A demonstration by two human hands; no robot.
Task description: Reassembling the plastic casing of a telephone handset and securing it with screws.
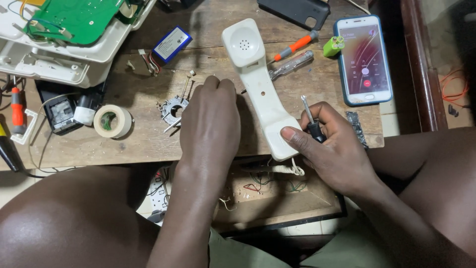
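head view: the cream telephone handset [258,87] lies face down at the bench's [148,144] middle, still whole, so its opening looks not yet begun. the left hand [210,126] rests palm-down beside it at 9 o'clock, fingers curled, holding nothing seen. the right hand [329,149] grips a small screwdriver [311,121], thumb on the handset's lower end. open room is scant: the near edge lies at 6 o'clock, a smartphone [364,59] at 2.

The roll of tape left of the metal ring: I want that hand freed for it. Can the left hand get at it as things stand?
Probably yes. The left hand lies flat on the table, holding nothing, and the roll of tape sits apart to its left with bare wood and only a small metal ring part between.
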